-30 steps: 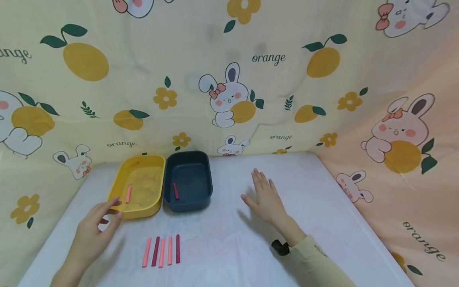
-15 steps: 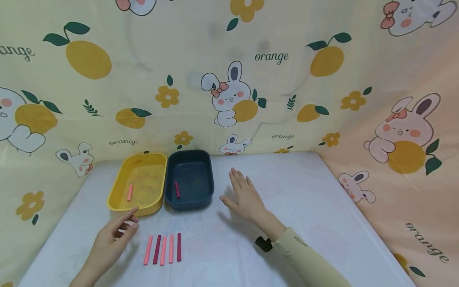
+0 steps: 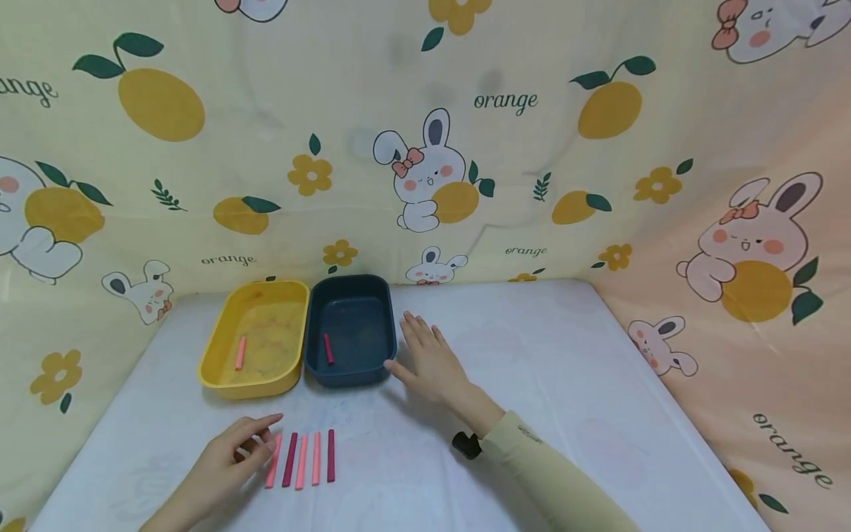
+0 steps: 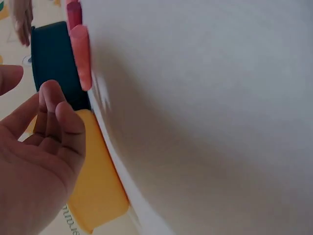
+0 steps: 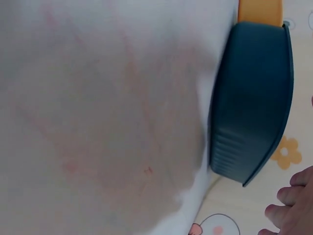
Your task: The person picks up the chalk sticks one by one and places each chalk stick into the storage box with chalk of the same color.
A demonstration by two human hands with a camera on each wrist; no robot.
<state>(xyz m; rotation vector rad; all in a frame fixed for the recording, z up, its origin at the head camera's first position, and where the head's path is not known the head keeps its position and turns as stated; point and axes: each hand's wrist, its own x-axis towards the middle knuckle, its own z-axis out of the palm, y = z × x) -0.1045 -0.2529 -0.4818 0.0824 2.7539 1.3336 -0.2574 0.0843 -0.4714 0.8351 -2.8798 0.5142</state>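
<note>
Left hand (image 3: 229, 458) has dropped back from the yellow tray (image 3: 219, 380) to the row of five sticks (image 3: 302, 459); fingers loose, holding nothing, tips at the leftmost pink stick (image 3: 272, 462). A pick from the row looks to be the step in hand. Right hand (image 3: 428, 362) has slid left across the table (image 3: 565, 384), flat and spread, thumb now at the blue tray (image 3: 385, 325) wall. Farther back, one pink stick (image 3: 240, 353) lies in the yellow tray, one dark stick (image 3: 328, 349) in the blue; neither has moved.
</note>
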